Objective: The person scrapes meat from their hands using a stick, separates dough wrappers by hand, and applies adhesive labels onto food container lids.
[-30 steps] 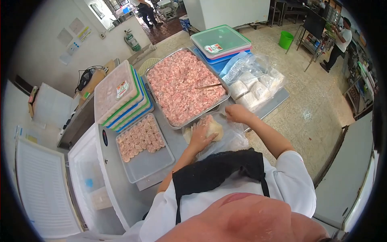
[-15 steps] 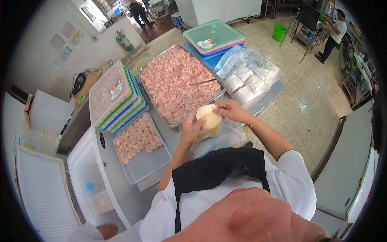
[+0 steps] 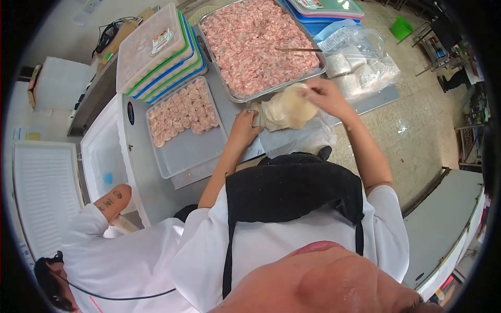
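Note:
A stack of round, pale dumpling wrappers [image 3: 279, 116] lies on clear plastic at the table's near edge. My right hand [image 3: 329, 98] pinches the rim of the top wrapper [image 3: 301, 107], which is lifted at that side. At the stack's left end, my left hand [image 3: 245, 127] grips its edge, fingertips partly hidden. Just beyond the hands is a large metal tray [image 3: 241, 99] heaped with pink minced meat filling [image 3: 255, 44], a flat utensil [image 3: 297, 50] stuck in it. Left of my left hand sits a plastic tray [image 3: 190, 152], partly covered by rows of filled dumplings [image 3: 182, 112].
Lidded containers [image 3: 151, 49] are stacked at the left, and more [image 3: 334, 8] at the back. Bagged white packs [image 3: 360, 68] lie on the right. A co-worker [image 3: 120, 255] leans over an open white chest [image 3: 107, 151] at my left. A green bin [image 3: 401, 28] stands on the floor.
My left hand has left the wrapper held between both hands and gone to the stack. My right hand keeps hold of a wrapper's rim. A co-worker shows more at lower left; the view has tipped down.

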Demonstrator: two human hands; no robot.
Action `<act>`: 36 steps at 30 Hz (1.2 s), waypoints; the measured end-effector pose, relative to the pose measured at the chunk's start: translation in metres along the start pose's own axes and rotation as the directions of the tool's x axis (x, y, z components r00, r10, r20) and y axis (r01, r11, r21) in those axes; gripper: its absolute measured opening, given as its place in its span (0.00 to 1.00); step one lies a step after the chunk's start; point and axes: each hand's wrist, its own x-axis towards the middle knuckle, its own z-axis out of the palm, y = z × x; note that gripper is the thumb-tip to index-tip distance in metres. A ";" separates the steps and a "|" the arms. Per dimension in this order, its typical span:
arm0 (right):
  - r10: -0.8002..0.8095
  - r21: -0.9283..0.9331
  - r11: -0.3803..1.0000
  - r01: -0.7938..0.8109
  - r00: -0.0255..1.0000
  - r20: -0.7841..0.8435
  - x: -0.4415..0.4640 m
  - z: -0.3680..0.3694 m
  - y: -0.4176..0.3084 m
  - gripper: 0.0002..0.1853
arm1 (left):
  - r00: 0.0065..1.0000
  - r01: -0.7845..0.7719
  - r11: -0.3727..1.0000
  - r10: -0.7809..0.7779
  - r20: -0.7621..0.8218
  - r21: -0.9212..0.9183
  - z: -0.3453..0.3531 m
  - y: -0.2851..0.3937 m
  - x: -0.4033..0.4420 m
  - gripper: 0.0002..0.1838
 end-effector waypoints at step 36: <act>-0.003 -0.525 0.840 0.139 0.968 0.251 -0.038 -0.003 0.099 0.19 | 0.930 -0.361 0.926 0.350 -0.111 -0.112 0.024 0.077 0.039 0.13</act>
